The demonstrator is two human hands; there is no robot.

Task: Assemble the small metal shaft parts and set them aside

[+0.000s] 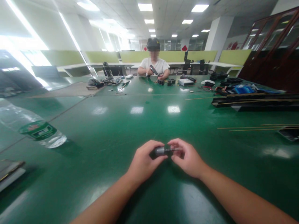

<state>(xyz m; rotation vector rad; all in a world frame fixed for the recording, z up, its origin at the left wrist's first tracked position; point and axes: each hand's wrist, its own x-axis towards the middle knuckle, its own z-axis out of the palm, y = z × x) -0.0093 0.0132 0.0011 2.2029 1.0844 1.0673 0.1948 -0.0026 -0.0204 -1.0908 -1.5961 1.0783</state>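
Above the green tabletop (pixel 149 124), my left hand (pixel 142 160) is closed round the dark grey and black handle of a short screwdriver (pixel 161 151). A thin metal shaft points from it to the right. My right hand (pixel 188 158) is curled about that shaft, thumb and fingers on either side. The shaft's tip is partly hidden by the right fingers, and the handle's rear end by the left hand. Both hands are close together, a small gap between their fingertips.
A clear water bottle (pixel 37 129) lies on its side at left, near a flat dark object (pixel 10 171). Black metal profiles (pixel 254 102) and thin rods (pixel 249 128) lie at right. Across the table a person (pixel 153 63) holds a drill-like tool (pixel 153 70) among small parts.
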